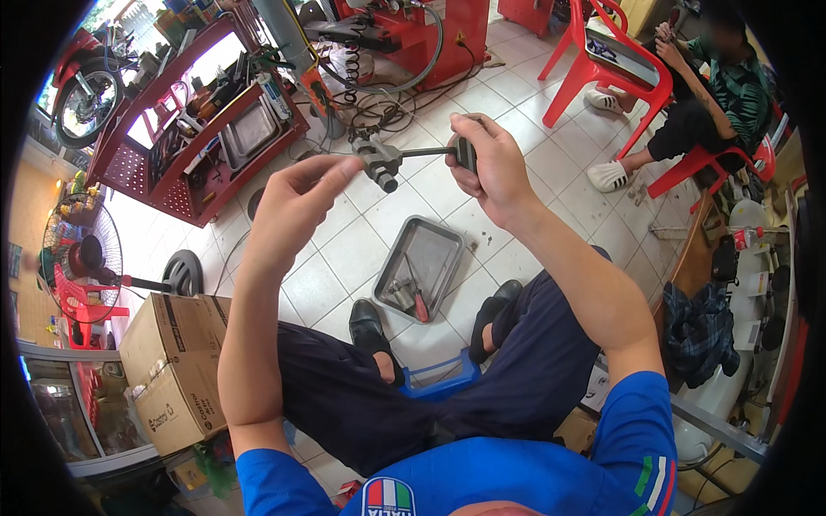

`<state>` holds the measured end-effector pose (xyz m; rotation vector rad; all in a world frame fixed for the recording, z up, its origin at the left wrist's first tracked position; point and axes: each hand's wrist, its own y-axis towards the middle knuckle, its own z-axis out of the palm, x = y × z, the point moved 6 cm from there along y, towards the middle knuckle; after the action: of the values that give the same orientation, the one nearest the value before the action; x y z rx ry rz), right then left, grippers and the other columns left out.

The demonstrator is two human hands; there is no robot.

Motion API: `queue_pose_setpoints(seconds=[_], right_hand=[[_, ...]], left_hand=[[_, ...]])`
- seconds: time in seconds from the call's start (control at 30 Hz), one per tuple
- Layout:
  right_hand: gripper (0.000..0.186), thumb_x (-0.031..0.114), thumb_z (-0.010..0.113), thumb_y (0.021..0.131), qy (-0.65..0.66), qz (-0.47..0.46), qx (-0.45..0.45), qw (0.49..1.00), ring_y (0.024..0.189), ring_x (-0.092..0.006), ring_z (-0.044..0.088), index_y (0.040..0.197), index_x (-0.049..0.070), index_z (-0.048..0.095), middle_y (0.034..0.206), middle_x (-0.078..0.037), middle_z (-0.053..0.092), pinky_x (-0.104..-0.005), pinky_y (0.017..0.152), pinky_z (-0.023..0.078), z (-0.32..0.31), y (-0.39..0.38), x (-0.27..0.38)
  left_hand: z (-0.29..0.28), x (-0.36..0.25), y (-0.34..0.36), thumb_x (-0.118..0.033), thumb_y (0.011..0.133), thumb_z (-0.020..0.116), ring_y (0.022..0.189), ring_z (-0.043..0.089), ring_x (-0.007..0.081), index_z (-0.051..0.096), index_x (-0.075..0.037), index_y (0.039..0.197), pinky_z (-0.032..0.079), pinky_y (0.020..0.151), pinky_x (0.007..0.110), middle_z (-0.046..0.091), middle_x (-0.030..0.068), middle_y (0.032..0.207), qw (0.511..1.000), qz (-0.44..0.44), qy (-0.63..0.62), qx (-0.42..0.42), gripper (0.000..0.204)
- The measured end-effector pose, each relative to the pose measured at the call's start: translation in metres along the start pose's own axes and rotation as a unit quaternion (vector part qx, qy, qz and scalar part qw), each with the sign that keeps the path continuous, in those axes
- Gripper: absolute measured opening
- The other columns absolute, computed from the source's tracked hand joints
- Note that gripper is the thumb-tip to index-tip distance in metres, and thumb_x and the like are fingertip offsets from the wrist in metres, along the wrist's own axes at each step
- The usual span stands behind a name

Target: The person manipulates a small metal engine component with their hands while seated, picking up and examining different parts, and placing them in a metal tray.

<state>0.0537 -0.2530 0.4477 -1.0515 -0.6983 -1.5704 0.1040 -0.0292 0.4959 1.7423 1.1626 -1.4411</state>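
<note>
Up in front of me, my left hand (301, 193) pinches the edge of a grey metal part (376, 159) with short round stubs. A thin dark rod (426, 152) runs from that part to a dark, flat, rounded piece (465, 153). My right hand (497, 163) is closed round this piece, thumb on top. I cannot make out what kind of assembly it is. On the floor below, between my feet, a metal tray (454, 249) holds a screwdriver with a red handle (421, 306) and a small metal piece (402, 293).
A red tool cart (172, 182) with tools and trays stands at the far left. Cardboard boxes (176, 370) and a wire-caged fan (82, 254) are on the left. At the far right a person (731, 95) sits by a red chair (602, 73). Hoses lie ahead.
</note>
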Motion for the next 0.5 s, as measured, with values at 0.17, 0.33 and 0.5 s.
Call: queue_pose_setpoints(seconds=[0.17,0.33,0.5], right_hand=[[0.022,0.027,0.058,0.099,-0.058,-0.053,-0.004,0.997,0.041,-0.0053,0.041,0.099,0.006,0.054,0.07,-0.006,0.058,-0.0209,0.036,0.028,0.006,-0.006,0.009],[0.022,0.027,0.057,0.1,-0.093,-0.132,0.006,0.987,0.045,-0.0061,0.045,0.101,0.005,0.054,0.071,-0.007,0.059,-0.0211,0.037,0.031,0.009,-0.007,0.017],[0.022,0.026,0.063,0.097,-0.083,-0.164,0.038,0.982,0.046,-0.0052,0.045,0.099,0.006,0.054,0.068,-0.003,0.057,-0.0208,0.039,0.033,0.009,-0.007,0.02]], left_hand=[[0.004,0.002,0.002,-0.032,0.092,0.072,0.058,0.033,0.0012,0.068,0.003,0.107,0.023,0.051,0.021,0.045,-0.0074,0.069,0.997,-0.027,0.068,0.007,0.039],[0.006,0.011,0.005,-0.03,0.091,0.074,0.063,0.036,0.0029,0.066,0.005,0.114,0.027,0.054,0.021,0.051,-0.005,0.076,0.999,-0.009,-0.005,0.037,0.043],[0.005,0.01,0.007,-0.03,0.093,0.07,0.073,0.052,0.0064,0.064,0.005,0.117,0.04,0.062,0.023,0.062,0.0009,0.089,0.998,0.044,-0.023,0.031,0.043]])
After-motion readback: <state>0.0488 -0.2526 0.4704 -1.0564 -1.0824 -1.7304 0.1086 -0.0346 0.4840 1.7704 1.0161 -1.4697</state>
